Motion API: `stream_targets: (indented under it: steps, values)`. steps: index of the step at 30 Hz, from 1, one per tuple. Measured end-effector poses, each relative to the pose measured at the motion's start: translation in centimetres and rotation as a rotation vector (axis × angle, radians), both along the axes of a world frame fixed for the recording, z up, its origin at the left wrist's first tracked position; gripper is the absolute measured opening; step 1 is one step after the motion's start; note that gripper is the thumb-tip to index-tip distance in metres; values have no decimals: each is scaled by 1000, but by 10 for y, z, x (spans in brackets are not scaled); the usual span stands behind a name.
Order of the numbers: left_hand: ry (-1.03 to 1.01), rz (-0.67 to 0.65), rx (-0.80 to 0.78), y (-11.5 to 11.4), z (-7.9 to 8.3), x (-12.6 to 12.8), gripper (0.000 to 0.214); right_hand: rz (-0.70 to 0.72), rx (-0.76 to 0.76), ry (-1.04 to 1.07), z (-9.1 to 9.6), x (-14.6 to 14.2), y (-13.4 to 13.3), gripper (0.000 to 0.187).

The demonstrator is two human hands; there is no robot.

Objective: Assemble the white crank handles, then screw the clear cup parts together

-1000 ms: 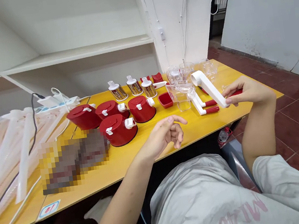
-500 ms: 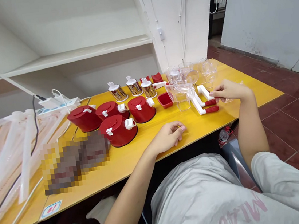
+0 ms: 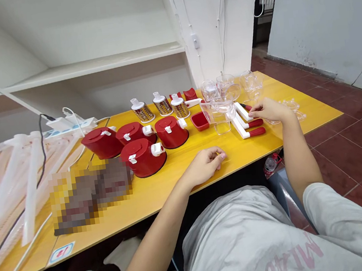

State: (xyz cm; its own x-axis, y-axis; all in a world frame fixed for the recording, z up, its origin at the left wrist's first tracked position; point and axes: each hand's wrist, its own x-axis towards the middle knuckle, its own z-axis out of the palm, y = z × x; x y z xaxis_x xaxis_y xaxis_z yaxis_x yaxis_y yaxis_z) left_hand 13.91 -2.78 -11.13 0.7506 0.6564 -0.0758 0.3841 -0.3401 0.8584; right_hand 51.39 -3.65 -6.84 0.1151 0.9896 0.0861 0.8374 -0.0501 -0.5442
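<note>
My left hand [image 3: 205,165] rests near the table's front edge, its fingers loosely curled, with a gap between thumb and forefinger and nothing visible in it. Farther right, my right hand [image 3: 266,111] pinches at the end of a white crank handle [image 3: 242,112]; its grip end shows dark behind the fingertips. Two more crank handles with red grips [image 3: 256,131] lie just in front of it, side by side. Left of them stand clear plastic hoppers [image 3: 219,106] and a small red tray [image 3: 199,121]. Partly behind my right wrist lie clear plastic pieces [image 3: 293,109].
Several red grater bases [image 3: 143,158] stand left of my left hand, with metal grater drums [image 3: 180,108] behind them. A blurred dark item [image 3: 92,196], pale tubes [image 3: 29,186] and a power strip [image 3: 79,125] occupy the left side. White shelves [image 3: 98,66] rise behind.
My right hand has moved slightly left and up, and the crank handle at its fingers has shifted left, beside the other two. More of the clear pieces shows. My left hand has barely moved.
</note>
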Motion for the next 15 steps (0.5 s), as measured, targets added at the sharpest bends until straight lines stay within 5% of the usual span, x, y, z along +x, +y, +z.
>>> stream_targets:
  steps: [8,15]
  values:
    - [8,-6,117,1,-4,2,42,13,-56,12,-6,-10,10,17]
    - [28,-7,182,1,-7,4,40,10,-115,-49,-9,-18,15,27]
